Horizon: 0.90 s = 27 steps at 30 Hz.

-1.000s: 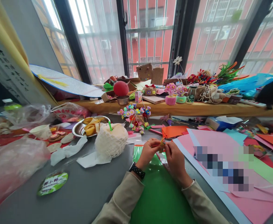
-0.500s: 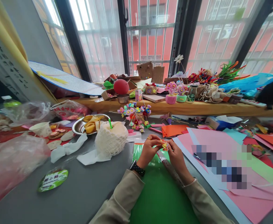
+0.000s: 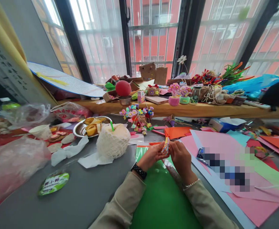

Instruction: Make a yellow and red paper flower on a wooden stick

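Between my two hands is a small folded paper piece (image 3: 165, 147) with orange, yellow, white and blue stripes, held upright above the green sheet (image 3: 164, 200). My left hand (image 3: 151, 156), with a dark watch at its wrist, is closed around the piece's lower left side. Close against its right side are the bent fingers of my right hand (image 3: 180, 158), which has a beaded bracelet. The fingertips partly hide the piece. Under my right hand, a pale ruler-like strip (image 3: 171, 170) lies slantwise on the green sheet.
A net-wrapped coconut (image 3: 113, 141) with a green straw stands to the left, before a metal bowl (image 3: 79, 128) of banana peels. Pink paper sheets (image 3: 256, 210) cover the right side. Pipe-cleaner flowers (image 3: 138, 117) stand behind my hands, below the wooden sill (image 3: 101, 109).
The paper piece has been turned upright, showing more of its striped side. My left hand has rolled palm-up beneath it, and my right hand's fingers have curled in closer.
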Each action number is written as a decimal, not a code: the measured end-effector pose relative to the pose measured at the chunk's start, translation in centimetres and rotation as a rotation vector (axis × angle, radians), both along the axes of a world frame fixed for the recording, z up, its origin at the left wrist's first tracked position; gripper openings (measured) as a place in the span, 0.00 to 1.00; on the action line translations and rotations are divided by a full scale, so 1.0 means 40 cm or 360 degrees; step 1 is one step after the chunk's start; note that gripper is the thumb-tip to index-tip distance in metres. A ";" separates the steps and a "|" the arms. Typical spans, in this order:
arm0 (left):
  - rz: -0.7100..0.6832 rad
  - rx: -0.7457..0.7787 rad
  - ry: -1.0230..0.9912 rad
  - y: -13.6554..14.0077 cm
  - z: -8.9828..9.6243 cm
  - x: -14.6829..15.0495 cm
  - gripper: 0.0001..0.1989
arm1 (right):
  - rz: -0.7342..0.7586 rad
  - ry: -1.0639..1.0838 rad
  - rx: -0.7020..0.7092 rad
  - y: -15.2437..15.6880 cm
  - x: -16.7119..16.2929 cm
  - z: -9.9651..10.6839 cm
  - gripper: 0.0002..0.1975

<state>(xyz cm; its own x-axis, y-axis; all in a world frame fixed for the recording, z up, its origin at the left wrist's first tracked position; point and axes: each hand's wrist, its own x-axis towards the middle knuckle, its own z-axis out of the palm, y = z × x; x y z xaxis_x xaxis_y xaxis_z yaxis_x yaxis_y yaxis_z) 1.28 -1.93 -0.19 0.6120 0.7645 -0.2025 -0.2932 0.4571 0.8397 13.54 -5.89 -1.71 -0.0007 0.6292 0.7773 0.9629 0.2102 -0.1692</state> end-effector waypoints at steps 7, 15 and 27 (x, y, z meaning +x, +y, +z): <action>0.0149 0.0023 -0.0066 0.002 -0.002 -0.008 0.12 | 0.0136 0.0022 -0.0096 -0.003 0.007 0.012 0.10; 0.0208 0.0156 -0.0099 0.012 -0.021 -0.010 0.13 | 0.0326 0.0072 -0.0089 0.004 0.029 0.014 0.11; 0.0470 0.0331 0.0152 -0.003 -0.006 0.008 0.14 | 0.0021 -0.0388 -0.0006 -0.002 0.003 0.016 0.09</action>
